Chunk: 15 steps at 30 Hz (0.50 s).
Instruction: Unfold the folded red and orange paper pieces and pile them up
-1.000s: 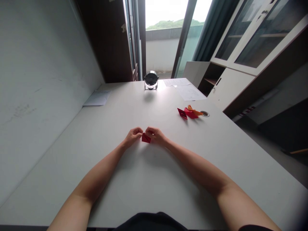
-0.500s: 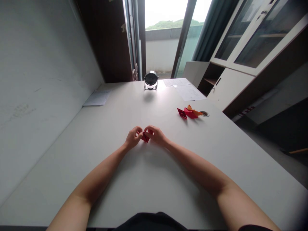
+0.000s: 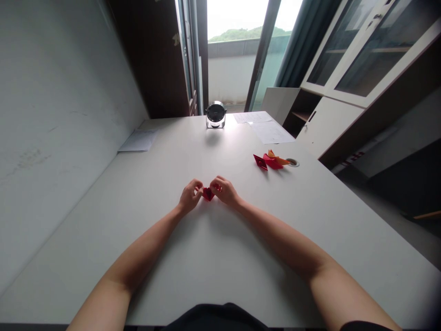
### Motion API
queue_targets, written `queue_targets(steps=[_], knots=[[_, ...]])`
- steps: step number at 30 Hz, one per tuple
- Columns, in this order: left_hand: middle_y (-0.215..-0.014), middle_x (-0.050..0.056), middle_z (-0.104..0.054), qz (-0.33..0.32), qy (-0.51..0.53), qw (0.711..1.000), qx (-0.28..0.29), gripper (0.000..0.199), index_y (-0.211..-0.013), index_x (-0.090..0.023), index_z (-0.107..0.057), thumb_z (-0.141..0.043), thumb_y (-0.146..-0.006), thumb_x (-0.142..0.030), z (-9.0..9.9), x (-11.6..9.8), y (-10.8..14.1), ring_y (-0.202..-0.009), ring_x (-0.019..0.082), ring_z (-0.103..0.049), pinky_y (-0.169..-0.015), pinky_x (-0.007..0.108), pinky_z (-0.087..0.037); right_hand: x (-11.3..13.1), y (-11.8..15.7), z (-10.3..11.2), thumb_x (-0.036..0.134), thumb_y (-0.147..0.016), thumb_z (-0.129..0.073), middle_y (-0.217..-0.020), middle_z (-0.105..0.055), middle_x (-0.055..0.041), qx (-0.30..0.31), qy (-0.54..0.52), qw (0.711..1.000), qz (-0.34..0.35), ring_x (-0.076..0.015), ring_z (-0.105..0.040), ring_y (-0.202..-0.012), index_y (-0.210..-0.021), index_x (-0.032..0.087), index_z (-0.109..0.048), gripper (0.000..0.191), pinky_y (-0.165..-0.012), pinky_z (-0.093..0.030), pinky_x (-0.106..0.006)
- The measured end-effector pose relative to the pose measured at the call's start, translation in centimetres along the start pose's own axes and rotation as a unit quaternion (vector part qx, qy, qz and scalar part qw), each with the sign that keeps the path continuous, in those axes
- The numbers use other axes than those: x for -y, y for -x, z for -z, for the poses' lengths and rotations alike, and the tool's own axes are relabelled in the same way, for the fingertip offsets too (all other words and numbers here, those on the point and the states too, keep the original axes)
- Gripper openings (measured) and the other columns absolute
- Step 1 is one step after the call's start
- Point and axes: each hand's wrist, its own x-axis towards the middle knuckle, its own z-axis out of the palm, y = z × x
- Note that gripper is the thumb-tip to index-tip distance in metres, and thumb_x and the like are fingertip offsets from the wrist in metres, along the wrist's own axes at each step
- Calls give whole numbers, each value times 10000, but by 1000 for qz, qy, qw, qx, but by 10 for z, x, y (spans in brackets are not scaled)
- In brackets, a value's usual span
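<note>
A small piece of folded red paper is held between my two hands, a little above or at the tabletop; I cannot tell if it touches. Its middle is spread apart and shows a dark hollow. My left hand pinches its left side between thumb and fingers. On the right side, my right hand grips it the same way, with the fingers curled. Both fingertips cover the paper's outer corners.
On the white table, a red folded paper piece lies beside red and orange origami, near a round cable hole. A round black device stands at the back. Paper sheets lie back right, another sheet back left.
The red paper has opened in the middle, from a flatter diamond to a spread shape with a hollow. My right hand has shifted slightly right and away from me.
</note>
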Motion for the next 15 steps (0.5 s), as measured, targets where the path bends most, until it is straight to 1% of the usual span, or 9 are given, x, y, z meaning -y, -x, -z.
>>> queue_targets(steps=[4,8,12,15], knots=[[-871,26,-666,36,31,999,-16,106,-870,-207,-602,-543,-892,-293,1,2,-1,-737,157,-609,-711,287,-479,-3,0,-1,170,-852,-574,-861,-583,-21,1,2,1000,-9,-121,-518,-694,-789,194,-640,94,-664,-417,-254],[-849,14,-667,74,42,996,-2,106,-860,-207,-607,-557,-870,-299,2,5,-2,-687,146,-595,-637,263,-476,-8,0,-2,179,-836,-583,-880,-576,-14,13,0,1000,-27,-112,-502,-680,-795,195,-635,68,-658,-412,-248],[-851,18,-656,66,15,998,10,75,-874,-212,-622,-564,-852,-253,1,7,-2,-698,148,-584,-625,258,-479,-10,0,-4,170,-818,-586,-880,-577,-6,26,3,999,-40,-107,-495,-670,-800,198,-634,58,-643,-403,-240],[-884,27,-655,42,0,999,20,101,-929,-222,-644,-585,-849,-237,1,4,-1,-719,150,-591,-644,264,-487,-11,0,-4,166,-817,-583,-858,-582,-3,31,8,999,-44,-106,-485,-657,-795,198,-637,67,-633,-398,-236]])
